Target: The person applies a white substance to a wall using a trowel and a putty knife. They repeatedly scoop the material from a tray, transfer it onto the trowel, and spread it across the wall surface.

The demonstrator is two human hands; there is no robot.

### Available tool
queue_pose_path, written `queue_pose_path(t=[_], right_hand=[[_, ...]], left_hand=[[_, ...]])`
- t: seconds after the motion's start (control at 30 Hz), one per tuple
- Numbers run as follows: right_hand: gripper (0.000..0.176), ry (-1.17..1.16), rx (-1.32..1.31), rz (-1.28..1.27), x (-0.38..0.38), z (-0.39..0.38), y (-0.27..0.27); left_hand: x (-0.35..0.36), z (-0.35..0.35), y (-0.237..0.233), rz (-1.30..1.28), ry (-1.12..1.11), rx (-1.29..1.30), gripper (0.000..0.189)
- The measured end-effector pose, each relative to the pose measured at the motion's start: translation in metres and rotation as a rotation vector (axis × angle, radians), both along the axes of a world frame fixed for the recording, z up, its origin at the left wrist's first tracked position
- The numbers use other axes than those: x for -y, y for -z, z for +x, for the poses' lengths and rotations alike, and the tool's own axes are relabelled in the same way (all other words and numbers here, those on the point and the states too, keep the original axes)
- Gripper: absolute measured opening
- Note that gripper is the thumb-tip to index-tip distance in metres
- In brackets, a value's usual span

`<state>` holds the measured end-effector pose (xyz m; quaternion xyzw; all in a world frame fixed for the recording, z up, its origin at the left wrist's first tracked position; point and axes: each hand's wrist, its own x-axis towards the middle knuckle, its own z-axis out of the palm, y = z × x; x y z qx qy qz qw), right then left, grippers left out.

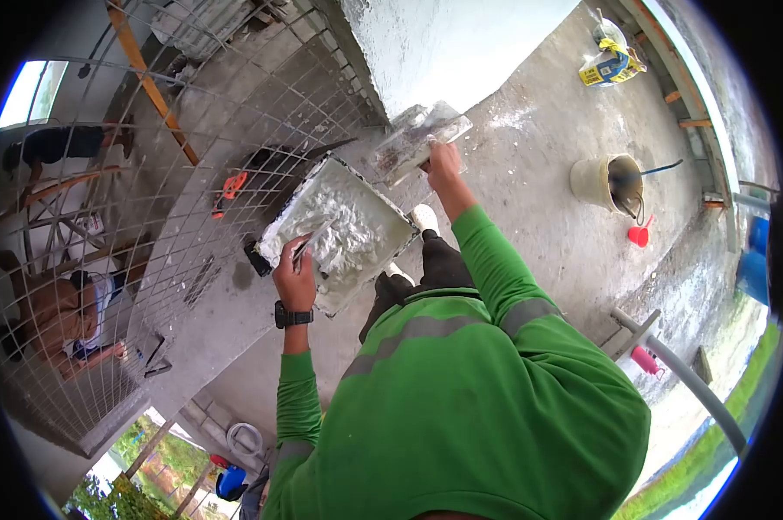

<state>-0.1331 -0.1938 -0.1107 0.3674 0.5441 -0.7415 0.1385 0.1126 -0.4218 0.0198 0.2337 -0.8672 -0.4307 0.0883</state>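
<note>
From the head view, I see the left hand [297,282] closed on a small trowel [320,232], blade toward one o'clock, nearest the white paste [351,217] at two o'clock inside the tray [293,201]. The right hand [444,162] grips a broad float [406,149], its long axis eight-to-two, beyond the tray's one-o'clock side.
</note>
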Motion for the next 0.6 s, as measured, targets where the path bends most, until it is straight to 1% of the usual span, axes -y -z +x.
queue_pose_path(t=[0.07,0.13,0.2,0.3,0.37,0.47,0.53,0.57,0.6], right_hand=[[0.019,0.025,-0.040,-0.040,0.005,-0.006,0.023],[0.018,0.056,-0.081,-0.081,0.010,-0.006,0.036],[0.015,0.048,-0.134,0.026,0.020,-0.006,0.037],[0.014,0.090,-0.125,0.010,0.030,-0.010,0.047],[0.015,0.109,-0.104,0.052,0.038,-0.014,0.060],[0.014,0.105,-0.156,0.119,0.038,-0.022,0.085],[0.015,-0.346,-0.601,0.414,0.030,-0.029,0.098],[0.015,-0.348,-0.604,0.416,0.033,-0.033,0.080],[0.015,-0.206,-0.421,0.219,0.040,-0.038,0.042]], left_hand=[[-0.001,-0.004,-0.006,0.001,0.012,-0.021,0.023],[-0.002,-0.004,-0.013,0.024,0.008,0.065,0.021],[0.003,-0.001,-0.009,0.055,0.003,0.068,0.021],[0.003,0.003,-0.009,0.068,-0.003,0.068,0.022],[0.003,0.005,-0.010,0.049,0.000,0.052,0.022],[0.001,0.006,-0.008,0.043,-0.003,0.042,0.023],[-0.002,0.007,-0.006,0.136,-0.036,0.043,0.023],[-0.004,0.007,-0.006,0.139,-0.037,0.040,0.023],[-0.006,0.007,-0.007,0.124,-0.035,0.056,0.023]])
